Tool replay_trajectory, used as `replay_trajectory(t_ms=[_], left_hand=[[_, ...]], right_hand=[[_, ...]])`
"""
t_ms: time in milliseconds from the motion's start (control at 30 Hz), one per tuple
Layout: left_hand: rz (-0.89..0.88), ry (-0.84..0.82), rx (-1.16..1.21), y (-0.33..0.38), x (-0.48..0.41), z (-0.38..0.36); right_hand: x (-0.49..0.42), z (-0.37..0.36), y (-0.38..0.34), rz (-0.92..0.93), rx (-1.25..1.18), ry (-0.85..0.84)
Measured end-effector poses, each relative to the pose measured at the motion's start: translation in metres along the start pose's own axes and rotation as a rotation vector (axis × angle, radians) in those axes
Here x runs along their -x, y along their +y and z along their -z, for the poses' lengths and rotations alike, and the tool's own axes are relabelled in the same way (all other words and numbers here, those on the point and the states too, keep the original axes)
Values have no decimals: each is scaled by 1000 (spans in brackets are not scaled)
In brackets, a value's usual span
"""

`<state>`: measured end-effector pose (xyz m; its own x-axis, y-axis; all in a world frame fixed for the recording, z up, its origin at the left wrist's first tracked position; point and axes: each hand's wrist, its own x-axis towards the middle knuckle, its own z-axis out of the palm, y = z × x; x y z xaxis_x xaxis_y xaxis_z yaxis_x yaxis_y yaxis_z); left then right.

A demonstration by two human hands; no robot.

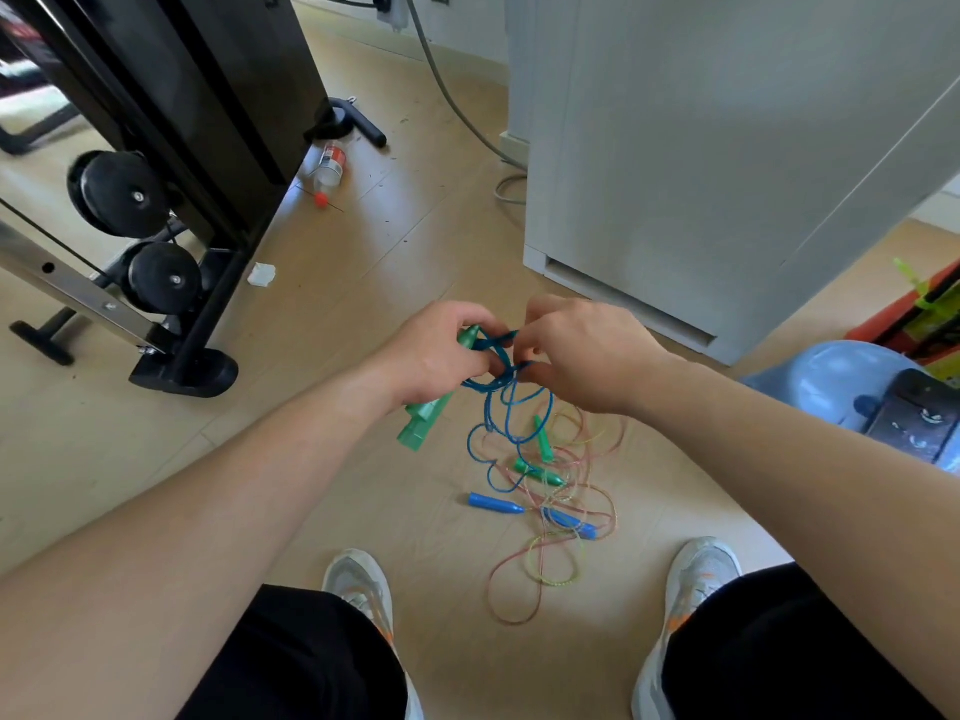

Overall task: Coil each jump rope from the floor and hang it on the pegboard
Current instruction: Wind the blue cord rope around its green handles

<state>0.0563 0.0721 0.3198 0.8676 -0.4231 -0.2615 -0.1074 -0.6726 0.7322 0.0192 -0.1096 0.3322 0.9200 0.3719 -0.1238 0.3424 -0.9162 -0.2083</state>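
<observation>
My left hand grips a green jump-rope handle together with loops of its blue cord. My right hand pinches the same blue cord close beside the left hand. The cord hangs from both hands in loose loops down to the floor. On the floor below lie two more green handles, two blue handles and tangled thin pink and yellow cords. No pegboard is in view.
A black exercise machine with wheels stands at the left. At the right is a white cabinet, with a blue ball beside it. A plastic bottle and a grey cable lie on the wooden floor. My shoes flank the ropes.
</observation>
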Motion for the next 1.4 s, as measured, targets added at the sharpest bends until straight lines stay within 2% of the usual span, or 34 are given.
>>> replay_trajectory(t_ms=[133, 267, 533, 667, 833, 900, 1033, 1100, 1300, 1400], left_hand=[[60, 23, -187, -15, 2, 1], [117, 47, -266, -19, 6, 10], [242, 167, -403, -24, 2, 19], [208, 159, -242, -22, -1, 19], [138, 113, -82, -6, -2, 7], [141, 109, -28, -2, -3, 4], [124, 93, 15, 1, -6, 0], [104, 90, 25, 2, -6, 1], [80, 51, 14, 7, -3, -2], [77, 70, -89, 1, -4, -4]], right_hand=[[-2, 9, 13, 9, -267, -85], [0, 15, 37, -91, -366, -82], [6, 20, 73, -306, -212, -101], [9, 12, 78, -399, -159, -247], [7, 2, 54, -337, 1, -396], [4, -1, 42, -305, -22, -344], [2, 3, 12, -159, -187, -51], [1, 3, 2, -77, -217, 26], [-3, -6, 3, -146, -350, 35], [-5, -5, 8, -148, -275, 35]])
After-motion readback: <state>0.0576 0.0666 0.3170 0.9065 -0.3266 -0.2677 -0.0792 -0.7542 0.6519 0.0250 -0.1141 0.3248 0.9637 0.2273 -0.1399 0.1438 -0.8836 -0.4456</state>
